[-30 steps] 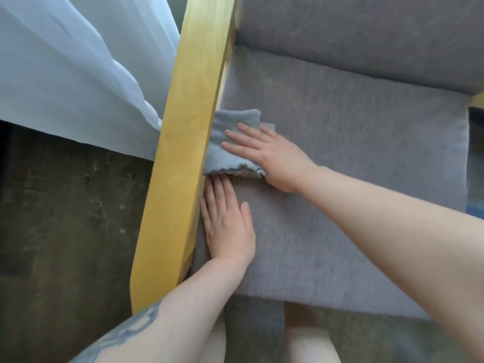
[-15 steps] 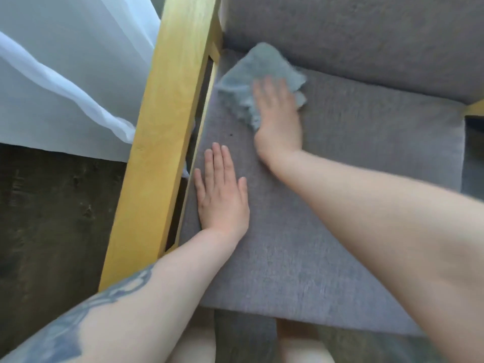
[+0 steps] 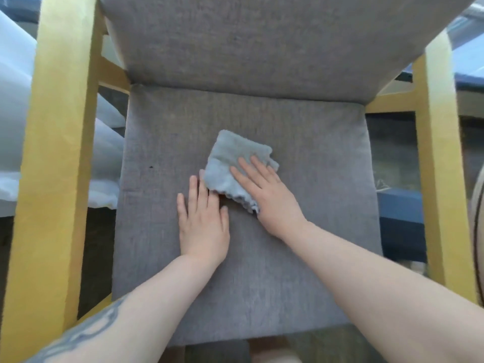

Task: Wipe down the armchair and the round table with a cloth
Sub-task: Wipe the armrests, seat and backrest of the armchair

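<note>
The armchair fills the view: a grey seat cushion (image 3: 301, 142), a grey backrest (image 3: 262, 43) and yellow wooden arms on the left (image 3: 60, 127) and right (image 3: 440, 166). A folded light-blue cloth (image 3: 225, 166) lies on the middle of the seat. My right hand (image 3: 269, 195) lies flat on the cloth with straight fingers, pressing it onto the cushion. My left hand (image 3: 203, 221) rests flat on the seat just left of the cloth, its fingertips touching the cloth's edge.
White curtain fabric (image 3: 15, 106) hangs at the left beyond the chair arm. A curved pale edge (image 3: 478, 205), perhaps the round table, shows at the far right. Dark floor (image 3: 392, 158) lies beside the chair. A small dark speck (image 3: 151, 167) sits on the seat.
My right hand has slid the cloth from the seat's back left corner to its middle. My left hand has shifted rightwards along the seat. My view now takes in the whole chair.
</note>
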Demonstrator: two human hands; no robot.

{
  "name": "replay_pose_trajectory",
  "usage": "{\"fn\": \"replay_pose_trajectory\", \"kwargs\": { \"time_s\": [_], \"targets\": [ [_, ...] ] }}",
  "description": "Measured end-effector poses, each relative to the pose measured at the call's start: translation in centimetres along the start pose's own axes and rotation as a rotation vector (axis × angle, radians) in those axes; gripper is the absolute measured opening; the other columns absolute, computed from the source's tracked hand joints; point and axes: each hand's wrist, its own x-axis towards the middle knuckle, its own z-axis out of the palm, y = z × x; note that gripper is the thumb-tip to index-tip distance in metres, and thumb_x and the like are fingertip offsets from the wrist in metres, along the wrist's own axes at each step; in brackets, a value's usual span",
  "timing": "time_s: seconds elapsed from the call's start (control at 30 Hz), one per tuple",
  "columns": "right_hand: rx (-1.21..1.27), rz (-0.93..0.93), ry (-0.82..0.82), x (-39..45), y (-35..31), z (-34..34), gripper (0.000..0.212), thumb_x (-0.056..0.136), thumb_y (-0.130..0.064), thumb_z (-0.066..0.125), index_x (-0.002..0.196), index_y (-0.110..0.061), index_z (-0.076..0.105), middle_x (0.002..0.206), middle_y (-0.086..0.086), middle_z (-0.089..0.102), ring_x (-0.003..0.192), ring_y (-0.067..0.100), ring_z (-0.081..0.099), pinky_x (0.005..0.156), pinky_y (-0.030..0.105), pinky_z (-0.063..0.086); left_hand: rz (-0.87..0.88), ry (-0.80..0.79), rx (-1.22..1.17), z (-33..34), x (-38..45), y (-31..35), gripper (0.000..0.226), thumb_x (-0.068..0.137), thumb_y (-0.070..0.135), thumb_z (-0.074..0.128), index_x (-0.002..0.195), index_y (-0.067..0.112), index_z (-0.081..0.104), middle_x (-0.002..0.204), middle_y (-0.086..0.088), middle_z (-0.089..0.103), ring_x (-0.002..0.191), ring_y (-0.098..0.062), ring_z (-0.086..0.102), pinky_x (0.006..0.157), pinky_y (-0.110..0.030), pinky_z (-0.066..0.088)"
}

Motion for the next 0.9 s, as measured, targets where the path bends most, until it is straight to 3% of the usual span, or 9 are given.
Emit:
{"fn": "replay_pose_trajectory", "kwargs": {
  "time_s": [0.07,0.13,0.23,0.3,0.43,0.57,0.63,0.77,0.9],
  "targets": [
    [0.027,0.201,0.049,-3.1,2.2,-1.2,0.064,0.085,-0.013,0.028,0.148,-0.015,0.032,0.155,0.006,0.027,0.144,0.027,0.018,0.115,0.048,0.024,0.030,-0.072,0.011,-0.4,0.3,0.7,0.058,0.101,0.027,0.026,0.153,0.012,0.003,0.161,-0.003,-0.007,0.147,-0.018,-0.009,0.118,-0.041,-0.003],
    [0.056,0.414,0.060,-4.7,2.4,-2.5,0.066,0.088,0.000,0.036,0.151,-0.015,0.025,0.158,0.004,0.018,0.146,0.026,0.009,0.115,0.046,0.023,0.046,-0.130,0.045,-1.7,0.1,0.8,0.061,0.102,0.029,0.024,0.152,0.015,-0.009,0.159,0.000,-0.018,0.146,-0.016,-0.016,0.118,-0.037,-0.007],
    [0.079,0.505,-0.123,-3.1,0.3,-5.7,0.076,0.091,0.002,0.048,0.153,-0.022,0.012,0.161,-0.002,0.003,0.147,0.021,0.001,0.116,0.033,0.020,0.086,-0.138,0.105,-5.4,0.0,1.2,0.061,0.103,0.030,0.021,0.151,0.016,-0.013,0.158,0.002,-0.022,0.145,-0.014,-0.019,0.118,-0.034,-0.009],
    [0.095,0.516,-0.179,-1.3,-1.1,-9.5,0.081,0.089,0.001,0.052,0.152,-0.026,0.010,0.160,-0.003,0.003,0.146,0.019,0.005,0.112,0.031,0.025,0.120,-0.092,0.154,-9.2,0.3,1.9,0.061,0.103,0.030,0.019,0.150,0.016,-0.016,0.157,0.003,-0.024,0.144,-0.014,-0.022,0.119,-0.035,-0.009],
    [0.123,0.451,-0.074,0.2,-4.9,-18.6,0.080,0.085,0.004,0.053,0.151,-0.026,0.018,0.159,-0.006,0.010,0.144,0.015,0.014,0.106,0.029,0.031,0.178,0.038,0.217,-18.6,1.2,4.1,0.059,0.103,0.031,0.018,0.151,0.017,-0.013,0.157,0.005,-0.021,0.145,-0.013,-0.019,0.118,-0.034,-0.009],
    [0.076,0.356,0.051,-0.3,-8.3,-29.3,0.073,0.090,-0.003,0.052,0.149,-0.029,0.020,0.156,-0.008,0.017,0.142,0.013,0.015,0.103,0.029,0.034,0.236,0.282,0.178,-28.3,1.3,7.7,0.066,0.090,0.037,0.008,0.151,0.016,0.020,0.158,0.005,0.010,0.146,-0.013,0.009,0.114,-0.032,0.002],
    [0.051,0.325,0.117,-1.0,-9.3,-34.7,0.068,0.092,-0.007,0.051,0.148,-0.028,0.020,0.152,-0.008,0.023,0.141,0.013,0.017,0.104,0.030,0.035,0.260,0.349,0.196,-33.6,0.7,10.2,0.063,0.090,0.034,0.017,0.147,0.014,0.035,0.155,0.003,0.023,0.143,-0.015,0.024,0.113,-0.033,0.011],
    [0.068,0.334,0.172,-2.6,-10.6,-43.6,0.063,0.096,-0.010,0.043,0.149,-0.033,0.018,0.156,-0.007,0.017,0.141,0.018,0.021,0.106,0.032,0.033,0.268,0.324,0.156,-41.0,-0.6,14.9,0.058,0.102,0.029,0.022,0.153,0.018,-0.004,0.159,0.006,-0.013,0.146,-0.013,-0.013,0.117,-0.033,-0.008],
    [0.127,0.326,0.221,-3.0,-10.2,-47.2,0.053,0.092,-0.013,0.046,0.138,-0.035,0.033,0.146,-0.002,0.035,0.128,0.027,0.043,0.098,0.041,0.043,0.226,0.380,0.106,-43.3,-1.6,17.1,0.058,0.103,0.029,0.021,0.152,0.019,-0.008,0.158,0.007,-0.017,0.145,-0.011,-0.019,0.117,-0.033,-0.012]
  ]
}}
